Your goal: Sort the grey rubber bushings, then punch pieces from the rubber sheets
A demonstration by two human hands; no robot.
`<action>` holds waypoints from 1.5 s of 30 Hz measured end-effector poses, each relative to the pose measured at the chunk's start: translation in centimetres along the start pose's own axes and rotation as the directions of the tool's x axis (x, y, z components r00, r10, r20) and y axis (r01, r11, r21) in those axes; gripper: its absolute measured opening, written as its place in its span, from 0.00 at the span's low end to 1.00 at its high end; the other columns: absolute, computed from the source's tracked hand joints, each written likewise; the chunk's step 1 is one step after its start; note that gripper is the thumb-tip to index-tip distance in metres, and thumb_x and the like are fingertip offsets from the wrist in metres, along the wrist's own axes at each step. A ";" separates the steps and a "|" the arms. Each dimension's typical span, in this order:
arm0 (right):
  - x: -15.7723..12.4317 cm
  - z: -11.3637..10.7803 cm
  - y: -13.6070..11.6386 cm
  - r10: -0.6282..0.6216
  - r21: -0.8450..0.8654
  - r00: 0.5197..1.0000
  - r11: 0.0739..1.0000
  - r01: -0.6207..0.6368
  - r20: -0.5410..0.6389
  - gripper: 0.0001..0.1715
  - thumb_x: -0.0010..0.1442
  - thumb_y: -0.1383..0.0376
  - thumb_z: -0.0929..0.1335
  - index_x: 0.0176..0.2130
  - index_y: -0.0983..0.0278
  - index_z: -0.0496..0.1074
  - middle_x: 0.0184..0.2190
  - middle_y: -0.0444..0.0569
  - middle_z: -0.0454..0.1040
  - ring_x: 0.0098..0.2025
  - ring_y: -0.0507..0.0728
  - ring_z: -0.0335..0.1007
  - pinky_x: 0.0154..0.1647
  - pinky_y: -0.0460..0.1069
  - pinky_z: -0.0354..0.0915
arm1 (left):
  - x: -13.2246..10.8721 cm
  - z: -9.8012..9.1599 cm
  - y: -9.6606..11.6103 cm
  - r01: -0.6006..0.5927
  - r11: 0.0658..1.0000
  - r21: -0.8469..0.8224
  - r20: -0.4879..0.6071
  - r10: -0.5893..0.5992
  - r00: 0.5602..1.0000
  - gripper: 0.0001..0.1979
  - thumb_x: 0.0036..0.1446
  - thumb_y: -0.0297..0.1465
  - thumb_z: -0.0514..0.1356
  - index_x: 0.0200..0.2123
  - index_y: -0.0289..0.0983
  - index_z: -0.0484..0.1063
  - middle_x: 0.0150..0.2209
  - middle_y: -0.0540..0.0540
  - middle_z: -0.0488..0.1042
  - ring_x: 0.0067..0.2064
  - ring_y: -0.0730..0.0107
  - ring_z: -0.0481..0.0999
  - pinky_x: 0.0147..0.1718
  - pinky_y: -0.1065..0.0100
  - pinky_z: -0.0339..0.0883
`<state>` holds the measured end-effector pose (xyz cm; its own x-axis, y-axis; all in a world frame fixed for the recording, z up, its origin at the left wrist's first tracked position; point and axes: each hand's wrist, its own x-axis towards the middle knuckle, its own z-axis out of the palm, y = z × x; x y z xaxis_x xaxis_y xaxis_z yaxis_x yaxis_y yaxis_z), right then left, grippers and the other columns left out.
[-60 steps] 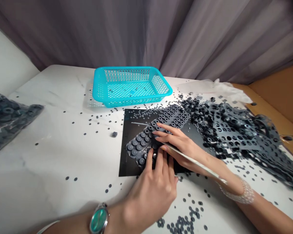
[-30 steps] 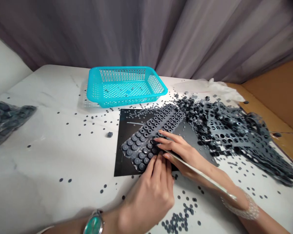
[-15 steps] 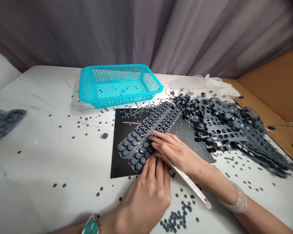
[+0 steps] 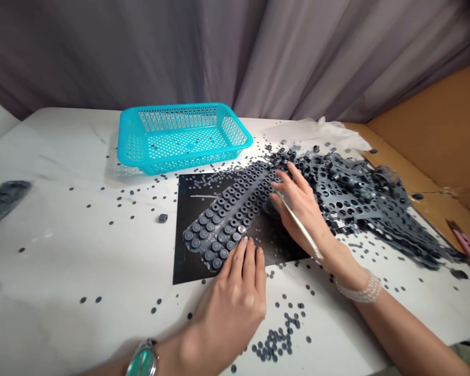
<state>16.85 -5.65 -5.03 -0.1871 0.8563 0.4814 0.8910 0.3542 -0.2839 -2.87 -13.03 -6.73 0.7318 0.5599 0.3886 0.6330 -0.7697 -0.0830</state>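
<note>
A dark grey rubber sheet [image 4: 219, 214] with rows of round raised pieces lies slanted on a black mat [image 4: 188, 261]. Some pieces at its near end have filled centres, while those farther up show open holes. My left hand [image 4: 241, 292] rests palm down, its fingertips at the sheet's near right edge. Over the mat's right part is my right hand [image 4: 301, 214], holding a thin white stick-like tool [image 4: 305, 232] whose tip is hard to make out. The right fingertips are near the sheet's upper right side.
A turquoise basket [image 4: 188, 156] stands at the back. Perforated dark scraps [image 4: 360, 198] are heaped on the right, with a pink-handled cutter [image 4: 466, 243] beyond. Small black discs [image 4: 276, 342] litter the white table. A plastic bag [image 4: 6, 201] of dark pieces lies far left.
My right hand has moved right and away from my left hand, up along the sheet, with the white tool. My left hand stays by the sheet's edge. The view has shifted slightly.
</note>
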 end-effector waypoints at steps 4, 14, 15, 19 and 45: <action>-0.8 -1.7 -0.9 -0.114 0.182 0.977 0.980 0.081 0.181 0.10 0.65 0.67 0.61 0.46 0.63 0.67 0.55 0.58 0.69 0.67 0.61 0.49 0.60 0.62 0.61 | -0.2 -0.3 -0.1 -0.069 0.997 0.024 0.003 0.069 0.998 0.21 0.56 0.27 0.57 0.52 0.22 0.70 0.52 0.27 0.71 0.57 0.47 0.68 0.53 0.60 0.68; -1.2 -2.9 -2.9 -0.387 0.337 0.835 0.904 0.261 0.390 0.12 0.66 0.68 0.61 0.48 0.66 0.68 0.53 0.57 0.71 0.65 0.60 0.53 0.57 0.57 0.64 | -0.2 0.2 -0.2 -0.021 1.000 -0.014 -0.032 0.021 0.999 0.20 0.55 0.29 0.59 0.49 0.23 0.71 0.50 0.29 0.74 0.55 0.45 0.70 0.54 0.56 0.67; -1.3 -2.8 -2.9 -0.392 0.328 0.830 0.905 0.271 0.396 0.12 0.66 0.68 0.61 0.48 0.66 0.68 0.53 0.58 0.71 0.65 0.60 0.53 0.57 0.57 0.64 | -0.3 0.2 -0.2 -0.024 1.000 -0.017 -0.024 0.023 0.999 0.20 0.56 0.30 0.59 0.50 0.23 0.71 0.50 0.29 0.73 0.56 0.44 0.69 0.54 0.55 0.67; -1.5 -2.2 -2.9 -0.415 0.290 0.819 0.903 0.317 0.398 0.12 0.66 0.68 0.61 0.49 0.66 0.66 0.53 0.59 0.71 0.65 0.60 0.52 0.56 0.57 0.64 | -0.3 0.2 -0.2 -0.026 0.999 -0.028 -0.021 0.025 0.999 0.20 0.56 0.30 0.58 0.50 0.23 0.71 0.50 0.29 0.74 0.56 0.43 0.68 0.54 0.54 0.66; -2.1 -1.8 -3.5 -0.202 0.332 0.943 0.937 0.107 0.265 0.11 0.65 0.71 0.58 0.48 0.62 0.61 0.55 0.59 0.69 0.65 0.59 0.54 0.56 0.57 0.67 | 0.9 -1.2 -2.6 -0.103 0.990 0.098 -0.114 0.114 0.987 0.15 0.58 0.25 0.56 0.48 0.29 0.72 0.46 0.38 0.74 0.47 0.54 0.73 0.42 0.57 0.70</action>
<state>14.89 -9.37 -3.57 -0.4658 0.8356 0.2912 0.6777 0.5484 -0.4899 -4.16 -10.94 -5.04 0.7656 0.4295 0.4790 0.5758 -0.7895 -0.2123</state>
